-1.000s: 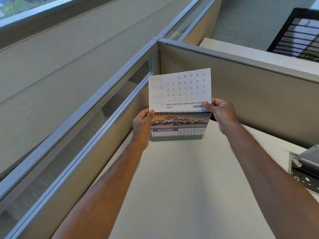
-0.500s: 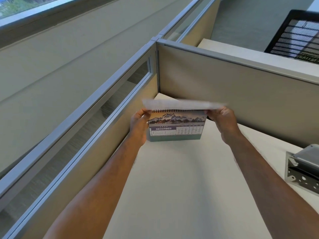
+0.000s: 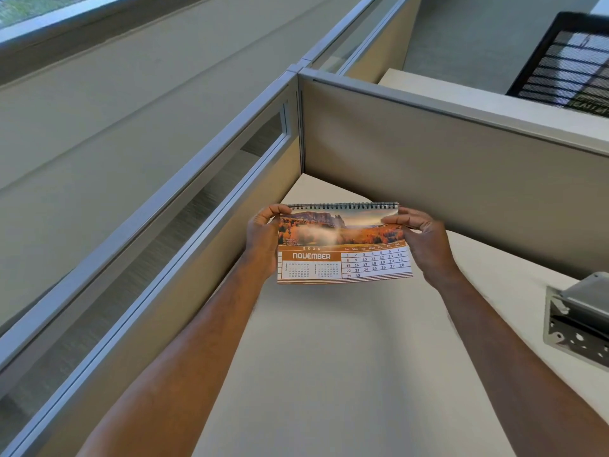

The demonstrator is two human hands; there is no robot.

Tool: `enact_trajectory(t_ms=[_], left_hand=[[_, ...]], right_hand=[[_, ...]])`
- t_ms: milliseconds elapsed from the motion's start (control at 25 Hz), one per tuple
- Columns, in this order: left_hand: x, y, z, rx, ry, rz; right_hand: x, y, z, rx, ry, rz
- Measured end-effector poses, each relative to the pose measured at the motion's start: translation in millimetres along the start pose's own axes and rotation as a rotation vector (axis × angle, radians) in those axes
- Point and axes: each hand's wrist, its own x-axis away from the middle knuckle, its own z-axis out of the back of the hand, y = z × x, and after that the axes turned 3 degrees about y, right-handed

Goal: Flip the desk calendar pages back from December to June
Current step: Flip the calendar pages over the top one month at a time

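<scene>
Your desk calendar [image 3: 344, 245] is a wide, spiral-bound flip type, with the black wire coil running along its far top edge. The page facing you is orange: an autumn landscape with rust-coloured trees and a flat-topped cliff fills the upper half, partly washed out by glare. Below it, a brown band reads "NOVEMBER" in white block letters, with a year above it (the last digit is too blurred to read). To the right sits the date grid, headed Sun to Sat and running 1 to 30; two tiny month grids sit under the title, too small to read.

You are holding the calendar up over the far corner of the pale bench [image 3: 329, 374], close to where the two grey partition walls [image 3: 461, 179] meet — whether its base touches the bench cannot be told, since the page hides it.

Your left hand [image 3: 263, 239] has its grip closed on the calendar's left edge, thumb on the top corner by the coil. Your right hand [image 3: 425, 240] pinches the page's upper right corner between thumb and fingertips — the other fingers loosely curled.
</scene>
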Motion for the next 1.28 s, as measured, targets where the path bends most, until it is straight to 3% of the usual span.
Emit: enact_trajectory(t_ms=[560,800,960,1280], left_hand=[[-4,-2,1,-0.020,0.006,-0.056],[-10,-8,0,0.035,0.055,-0.084],[-9,-14,-5,0.060,0.047,-0.171],[-8,-9,-8,0.086,0.081,-0.078]], right_hand=[[2,9,-4,-0.027,-0.035,-0.077],[1,11,-7,0.081,0.115,-0.035],[-1,16,-9,0.107,0.132,-0.065],[-6,16,-10,0.136,0.099,-0.141]])
